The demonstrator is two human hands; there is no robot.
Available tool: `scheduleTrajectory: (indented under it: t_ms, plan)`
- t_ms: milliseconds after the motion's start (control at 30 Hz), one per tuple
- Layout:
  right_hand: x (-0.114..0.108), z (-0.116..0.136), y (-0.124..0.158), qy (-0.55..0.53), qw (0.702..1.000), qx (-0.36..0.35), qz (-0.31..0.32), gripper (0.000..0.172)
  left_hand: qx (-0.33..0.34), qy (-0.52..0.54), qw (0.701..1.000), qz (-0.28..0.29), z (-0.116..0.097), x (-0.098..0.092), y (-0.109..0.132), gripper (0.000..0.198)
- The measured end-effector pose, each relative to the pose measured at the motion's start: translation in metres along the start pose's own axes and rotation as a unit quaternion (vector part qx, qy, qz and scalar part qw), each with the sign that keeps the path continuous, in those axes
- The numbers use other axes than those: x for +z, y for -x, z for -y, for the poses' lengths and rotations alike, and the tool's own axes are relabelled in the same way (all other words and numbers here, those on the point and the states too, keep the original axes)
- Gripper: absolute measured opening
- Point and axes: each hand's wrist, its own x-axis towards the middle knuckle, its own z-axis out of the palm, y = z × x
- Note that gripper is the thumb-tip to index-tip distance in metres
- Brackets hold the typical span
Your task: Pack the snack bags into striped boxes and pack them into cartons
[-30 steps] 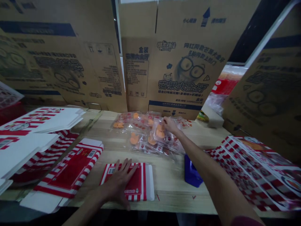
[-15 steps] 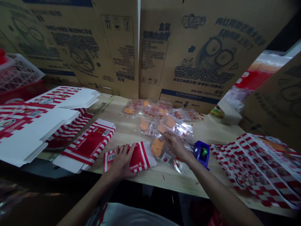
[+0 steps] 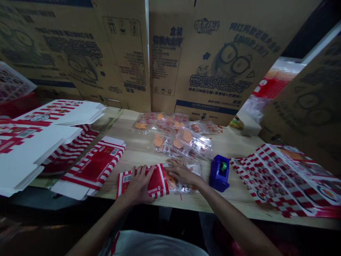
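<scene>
My left hand grips a small red-and-white striped box lying at the table's front edge, fingers over its top and thumb along the near side. At the box's right end, my right hand lies with fingers stretched and apart on a clear plastic packet holding orange pieces. Part of that packet is under the hand; how far it reaches into the box I cannot tell. Behind the hands is a pile of similar clear packets with orange and red contents.
A blue tape dispenser stands right of my right hand. Flat striped cartons and another striped box lie at left. Checked red-and-white printed sheets cover the right side. Large cardboard boxes wall off the back.
My right hand has come from the packet pile towards me and left, onto the packet at the box's end. My left hand stays on the box. The camera view has shifted slightly.
</scene>
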Motion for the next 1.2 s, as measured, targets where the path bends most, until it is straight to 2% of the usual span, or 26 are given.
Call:
scheduleTrajectory:
  t_ms: [200, 333, 433, 500, 567, 667, 733, 833, 900, 1067, 1133, 1200]
  plan:
    - [0.006, 0.002, 0.011, -0.038, 0.999, -0.026, 0.000, 0.028, -0.024, 0.007, 0.999, -0.026, 0.002, 0.005, 0.001, 0.114]
    - [0.021, -0.004, 0.009, -0.126, 0.991, -0.024, -0.031, 0.027, 0.010, 0.002, 1.000, 0.003, 0.002, 0.006, -0.001, 0.113]
    - [0.036, -0.005, 0.000, -0.255, 0.960, -0.008, -0.119, 0.021, 0.032, 0.006, 0.999, 0.020, 0.000, 0.007, -0.002, 0.114]
    - [0.041, -0.002, -0.003, -0.354, 0.914, 0.007, -0.200, 0.016, 0.033, 0.010, 0.999, 0.016, -0.002, 0.008, -0.002, 0.114]
    - [0.043, 0.000, 0.002, -0.398, 0.870, 0.045, -0.287, 0.016, 0.028, 0.014, 0.999, 0.009, -0.002, 0.010, -0.001, 0.114]
    - [0.040, -0.003, 0.026, -0.308, 0.849, 0.143, -0.404, 0.021, 0.025, 0.018, 0.999, 0.009, -0.001, 0.013, -0.001, 0.116]
    - [0.040, -0.010, 0.047, -0.229, 0.843, 0.199, -0.444, 0.032, 0.026, 0.018, 0.999, 0.012, 0.002, 0.013, -0.001, 0.116]
    - [0.046, -0.020, 0.071, -0.196, 0.851, 0.249, -0.419, 0.050, 0.024, 0.010, 1.000, 0.012, 0.003, 0.013, -0.002, 0.117]
    - [0.054, -0.016, 0.076, -0.216, 0.860, 0.254, -0.386, 0.052, 0.028, 0.004, 1.000, 0.006, -0.004, 0.014, -0.003, 0.117]
    - [0.077, 0.028, 0.064, -0.265, 0.900, 0.156, -0.310, 0.046, 0.024, 0.003, 0.999, -0.028, -0.039, 0.022, 0.000, 0.115]
    - [0.083, 0.046, 0.064, -0.264, 0.896, 0.144, -0.326, 0.045, -0.003, 0.009, 0.999, -0.052, -0.050, 0.023, 0.003, 0.112]
    - [0.086, 0.058, 0.069, -0.282, 0.856, 0.166, -0.400, 0.045, -0.042, 0.024, 0.995, -0.089, -0.057, 0.017, 0.007, 0.111]
